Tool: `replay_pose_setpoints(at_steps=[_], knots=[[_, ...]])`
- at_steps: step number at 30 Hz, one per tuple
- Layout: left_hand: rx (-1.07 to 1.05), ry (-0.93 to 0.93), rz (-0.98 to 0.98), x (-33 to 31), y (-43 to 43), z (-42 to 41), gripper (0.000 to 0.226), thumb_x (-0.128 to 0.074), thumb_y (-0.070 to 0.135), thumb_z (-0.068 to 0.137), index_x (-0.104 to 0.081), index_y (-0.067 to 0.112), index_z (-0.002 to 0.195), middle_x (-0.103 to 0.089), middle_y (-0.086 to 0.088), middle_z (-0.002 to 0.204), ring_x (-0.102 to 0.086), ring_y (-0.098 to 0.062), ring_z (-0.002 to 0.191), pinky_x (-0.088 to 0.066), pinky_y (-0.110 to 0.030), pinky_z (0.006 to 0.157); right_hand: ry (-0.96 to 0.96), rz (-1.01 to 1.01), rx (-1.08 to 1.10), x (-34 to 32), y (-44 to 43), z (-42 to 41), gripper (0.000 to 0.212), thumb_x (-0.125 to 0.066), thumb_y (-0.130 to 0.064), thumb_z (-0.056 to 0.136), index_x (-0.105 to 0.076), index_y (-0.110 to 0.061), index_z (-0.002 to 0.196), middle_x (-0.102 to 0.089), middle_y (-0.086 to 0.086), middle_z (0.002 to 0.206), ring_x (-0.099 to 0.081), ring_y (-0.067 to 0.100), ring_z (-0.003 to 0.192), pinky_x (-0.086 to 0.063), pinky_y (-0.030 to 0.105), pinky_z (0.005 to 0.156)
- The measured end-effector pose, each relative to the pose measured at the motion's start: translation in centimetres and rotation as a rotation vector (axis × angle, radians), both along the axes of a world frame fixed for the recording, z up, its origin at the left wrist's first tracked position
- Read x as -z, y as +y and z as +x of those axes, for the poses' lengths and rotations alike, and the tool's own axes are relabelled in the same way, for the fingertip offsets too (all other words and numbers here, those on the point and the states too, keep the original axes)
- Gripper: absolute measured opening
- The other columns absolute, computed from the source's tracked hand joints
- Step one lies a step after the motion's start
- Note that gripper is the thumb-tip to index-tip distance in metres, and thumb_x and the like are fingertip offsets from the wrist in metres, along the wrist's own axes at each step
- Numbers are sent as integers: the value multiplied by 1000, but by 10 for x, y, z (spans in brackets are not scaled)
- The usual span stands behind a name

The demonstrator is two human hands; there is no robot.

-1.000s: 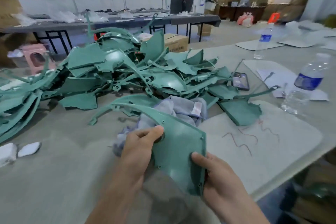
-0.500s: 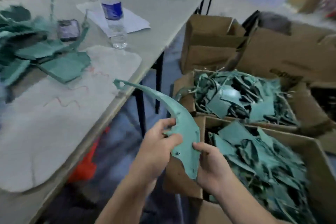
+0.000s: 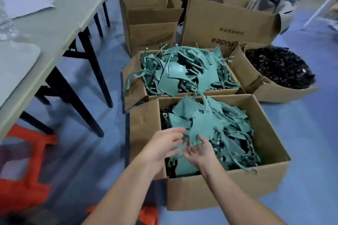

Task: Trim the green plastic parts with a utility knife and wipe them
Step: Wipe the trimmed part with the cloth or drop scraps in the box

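The curved green plastic part [image 3: 201, 124] lies tilted on top of the heap of green parts in the near cardboard box [image 3: 228, 184] on the floor. My left hand [image 3: 164, 146] hovers over the box's left side, fingers apart and holding nothing. My right hand [image 3: 199, 150] is palm up with spread fingers, its fingertips just at the part's lower edge and not closed around it. A second box [image 3: 134, 97] behind is also full of green parts [image 3: 175, 73]. No knife or cloth is in view.
The grey table [image 3: 54, 23] with black legs stands at the left, a red stool [image 3: 31, 160] below it. Behind are two tall cardboard boxes [image 3: 151, 29] [image 3: 228, 23], and a box of black pieces [image 3: 279, 67] stands at the right. Blue floor surrounds them.
My view swung from the table to the floor boxes on the right. Both hands carried the curved green part over the near box and opened, and it now rests on the heap.
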State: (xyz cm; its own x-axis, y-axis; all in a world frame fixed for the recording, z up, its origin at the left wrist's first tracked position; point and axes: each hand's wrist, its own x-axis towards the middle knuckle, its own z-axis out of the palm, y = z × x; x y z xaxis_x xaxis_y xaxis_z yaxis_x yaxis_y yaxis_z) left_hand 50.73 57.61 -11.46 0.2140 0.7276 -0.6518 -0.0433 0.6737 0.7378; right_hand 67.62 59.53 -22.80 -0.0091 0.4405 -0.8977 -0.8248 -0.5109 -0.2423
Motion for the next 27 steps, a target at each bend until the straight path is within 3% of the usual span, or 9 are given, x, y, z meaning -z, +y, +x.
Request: replay_pose_setpoints(at_steps=[4,7,10,12,14,17,20,23,27], knots=[[-116,164,157,10,3,-32,37,-60,-2,96,-81,29,96,-74,0,112,-70,-14,105,-61,-32,84,37,-19,-508,28,-5,-63,10,-56,-11,99,-61,-1,100,-55,8,77,-43,16,54,-44,23,50],[-211,505,331,20,1,-71,48,-58,-8,93,-81,32,80,-78,-1,97,-74,-16,96,-63,-45,81,88,37,-566,19,-3,-118,13,-54,-6,96,-66,-4,98,-61,7,74,-44,17,58,-45,24,60],[-320,603,379,19,-6,-109,31,-67,-1,85,-79,27,83,-78,-4,80,-76,-25,77,-63,-51,75,131,109,-578,-14,6,-164,18,-51,-7,96,-68,-4,92,-61,6,69,-49,17,59,-45,24,60],[-366,700,424,10,-11,-128,23,-73,11,81,-76,31,71,-73,3,64,-71,-19,57,-61,-39,58,151,178,-603,-44,14,-187,18,-52,-8,96,-68,-3,91,-63,6,66,-50,18,58,-43,26,64],[-389,928,494,-6,-15,-148,30,-71,30,86,-65,24,57,-60,3,48,-60,-19,49,-45,-30,51,123,271,-662,-76,20,-207,16,-55,-9,96,-69,-4,90,-63,6,65,-49,17,56,-39,25,64],[-445,1333,462,-46,-25,-175,51,-59,47,94,-49,16,55,-55,-1,54,-55,-30,62,-37,-34,59,142,435,-742,-126,16,-245,14,-57,-8,96,-70,-3,95,-59,4,64,-50,13,54,-44,22,60],[-529,1553,455,-86,-42,-204,38,-58,43,93,-61,20,63,-64,-6,64,-63,-35,68,-34,-31,58,137,624,-858,-172,-2,-292,21,-58,-2,92,-78,-2,84,-55,5,65,-49,12,55,-43,22,55],[-740,1708,550,-120,-68,-240,30,-67,32,86,-62,20,59,-61,-3,56,-53,-33,51,-13,-23,52,104,769,-962,-214,-27,-344,30,-59,-1,91,-80,-8,69,-54,12,86,-49,22,77,-40,27,67],[-985,1799,606,-141,-120,-309,37,-59,31,89,-51,15,56,-56,-7,51,-49,-33,49,-12,-25,49,62,991,-1240,-253,-71,-416,33,-57,-12,95,-76,-15,68,-69,3,64,-62,14,56,-46,24,49]])
